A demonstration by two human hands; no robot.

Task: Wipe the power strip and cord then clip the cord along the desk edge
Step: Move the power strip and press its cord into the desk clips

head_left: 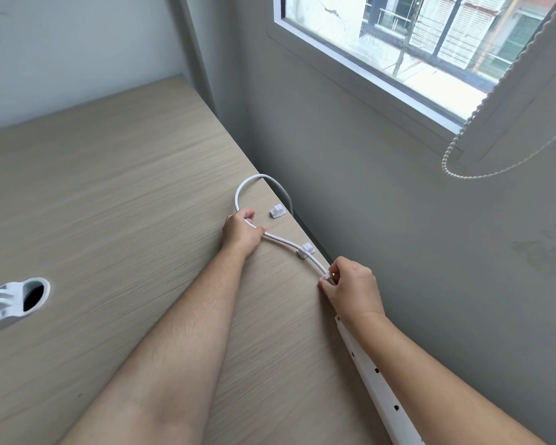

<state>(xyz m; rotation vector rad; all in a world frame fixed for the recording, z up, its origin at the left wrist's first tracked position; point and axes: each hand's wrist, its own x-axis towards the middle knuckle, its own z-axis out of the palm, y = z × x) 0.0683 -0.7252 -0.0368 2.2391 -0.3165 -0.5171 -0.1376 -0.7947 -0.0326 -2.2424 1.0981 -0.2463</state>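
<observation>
A white cord (283,240) runs along the right edge of the light wooden desk (126,203) and loops back over the desk edge farther away. My left hand (242,232) grips the cord near the loop. My right hand (350,285) pinches the cord at a small white clip by the desk edge. A second white clip (307,249) sits on the cord between my hands. A third clip (277,211) stands apart from the cord, beyond my left hand. The white power strip (379,383) lies along the desk edge, partly under my right forearm.
A grey wall stands close to the desk's right edge, with a window (414,36) above. A beaded blind chain (463,168) hangs at the right. A white cable grommet with a dark hole (32,295) sits in the desk at the left.
</observation>
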